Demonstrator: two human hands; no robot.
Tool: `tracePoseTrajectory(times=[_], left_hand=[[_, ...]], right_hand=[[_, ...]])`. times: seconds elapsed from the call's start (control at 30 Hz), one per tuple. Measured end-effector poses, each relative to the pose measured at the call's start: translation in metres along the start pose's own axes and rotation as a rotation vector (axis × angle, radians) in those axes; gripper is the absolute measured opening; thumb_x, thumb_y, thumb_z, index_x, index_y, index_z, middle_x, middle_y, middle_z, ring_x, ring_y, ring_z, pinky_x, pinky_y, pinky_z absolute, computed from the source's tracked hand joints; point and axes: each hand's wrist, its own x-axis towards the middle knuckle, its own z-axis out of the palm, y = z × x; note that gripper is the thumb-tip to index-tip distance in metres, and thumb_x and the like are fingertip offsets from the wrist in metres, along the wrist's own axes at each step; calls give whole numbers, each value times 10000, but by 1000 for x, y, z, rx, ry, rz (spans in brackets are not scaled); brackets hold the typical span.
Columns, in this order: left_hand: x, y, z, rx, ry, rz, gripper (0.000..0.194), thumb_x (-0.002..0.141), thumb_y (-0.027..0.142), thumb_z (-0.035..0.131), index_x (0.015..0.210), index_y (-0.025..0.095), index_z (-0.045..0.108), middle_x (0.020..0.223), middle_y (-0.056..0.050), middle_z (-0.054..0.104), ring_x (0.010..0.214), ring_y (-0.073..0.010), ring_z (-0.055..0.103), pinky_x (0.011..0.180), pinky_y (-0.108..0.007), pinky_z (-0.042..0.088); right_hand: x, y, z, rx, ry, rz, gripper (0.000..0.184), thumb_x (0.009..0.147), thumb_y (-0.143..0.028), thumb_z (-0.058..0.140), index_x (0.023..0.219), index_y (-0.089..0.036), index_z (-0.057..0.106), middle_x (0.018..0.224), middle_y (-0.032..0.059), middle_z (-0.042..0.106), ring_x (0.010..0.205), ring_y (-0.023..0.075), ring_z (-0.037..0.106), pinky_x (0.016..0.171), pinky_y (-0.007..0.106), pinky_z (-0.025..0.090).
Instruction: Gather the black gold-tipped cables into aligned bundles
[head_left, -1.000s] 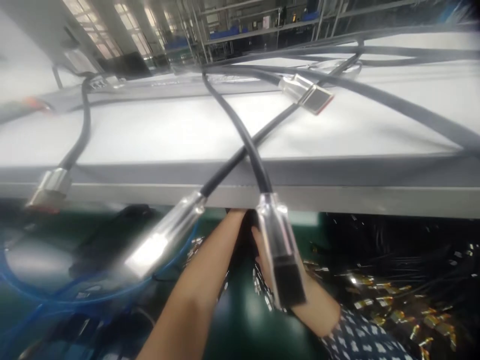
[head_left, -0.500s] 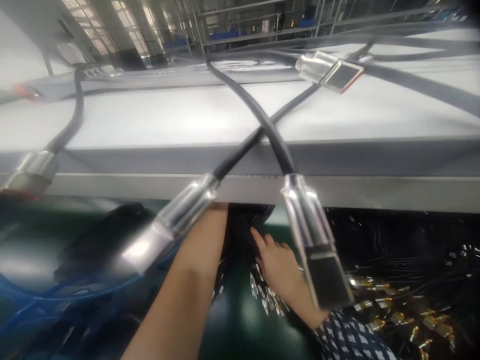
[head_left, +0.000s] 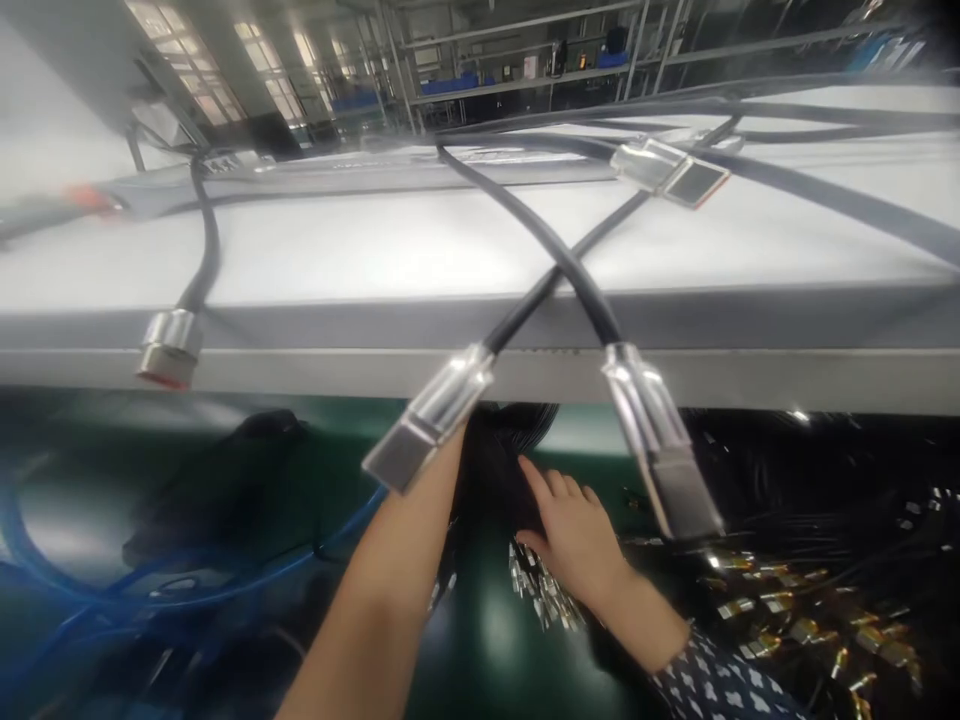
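Observation:
Below the white shelf edge, my right hand grips the side of a black cable bundle, its thumb and fingers curved against it. Silver connector ends fan out below that hand. My left forearm reaches up on the bundle's left side; the left hand is hidden beneath the shelf edge and behind a hanging connector. Two black cables with silver plugs cross over the edge: the left plug overlaps my left forearm in view, and the right plug hangs above and right of my right hand.
A white shelf spans the view, bearing another silver connector. At left, a plug with an orange-red end hangs over its edge. Blue tubing lies lower left on green surface. Gold-tinted connectors and black cables lie right.
My view has shifted, so the hanging plugs appear farther right, the left one most. My right hand's fingers and thumb now lie more fully against the cable bundle.

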Motion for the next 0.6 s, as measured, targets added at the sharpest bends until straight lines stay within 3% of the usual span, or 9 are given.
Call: tracePoseTrajectory(times=[0.13,0.23,0.3,0.37,0.47,0.53,0.6], left_hand=[[-42,1,-11,87,15,26,392,911,372,560,1255,185,548,1289,-116,556,1117,-248,572,938,-476,490],[-80,0,-12,160,2,81,434,942,398,479,1347,243,502,1392,-124,513,1272,-274,478,1077,-484,366],[-98,-3,-10,290,-63,131,515,944,454,436,1424,269,422,1504,-111,406,1348,-308,404,1111,-525,303],[-107,-7,-9,311,-124,104,565,958,471,372,1479,256,328,1559,-99,323,1354,-287,409,1082,-469,362],[-112,-18,-12,282,-64,6,569,994,420,222,1517,197,208,1568,-120,294,1404,-226,344,1078,-382,375],[-116,-27,-12,307,-8,-83,563,995,411,194,1496,164,256,1537,-166,335,1410,-260,331,1087,-430,354],[-121,-37,-10,337,-24,-182,545,984,436,240,1403,137,420,1400,-218,496,1307,-330,462,1024,-504,398]], right_hand=[[-12,-18,13,-25,125,44,823,811,-289,664,1514,-162,256,1435,191,460,1291,322,443,1038,492,358],[-16,-29,29,-88,181,36,873,791,-240,660,1532,-196,202,1568,188,264,1419,354,272,1109,548,261],[-15,-29,34,-114,139,40,878,777,-186,642,1535,-211,200,1574,182,254,1413,358,295,1101,540,288],[-14,-24,30,-102,68,46,823,781,-104,573,1527,-189,235,1546,183,321,1369,328,388,1054,474,379],[-13,-15,16,-50,-9,33,774,779,-12,460,1513,-189,292,1458,165,470,1217,265,556,919,366,485],[-12,-9,10,-29,7,22,767,792,3,417,1513,-229,297,1445,133,494,1187,251,575,911,367,488],[-9,-2,14,3,45,17,693,865,-57,385,1518,-268,281,1475,109,460,1233,256,539,958,409,464]])
